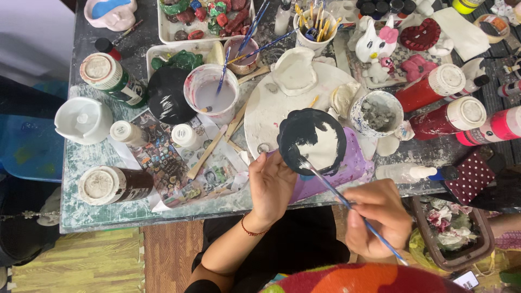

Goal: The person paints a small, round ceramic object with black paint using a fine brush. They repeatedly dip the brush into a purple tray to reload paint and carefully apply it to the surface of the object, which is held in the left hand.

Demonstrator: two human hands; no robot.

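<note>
Above the cluttered table, left hand gripping half-black white disc, right hand pinching blue paintbrush.

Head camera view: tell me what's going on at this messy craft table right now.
A person is painting a round white piece black. The left hand holds it from below over the table, and the right hand grips a blue-handled brush whose tip touches the piece's lower edge. Most of the rim is black; the centre is bare white. Paint bottles, a cup of cloudy water, a jar of brushes and a white cat figurine crowd the table.
</note>
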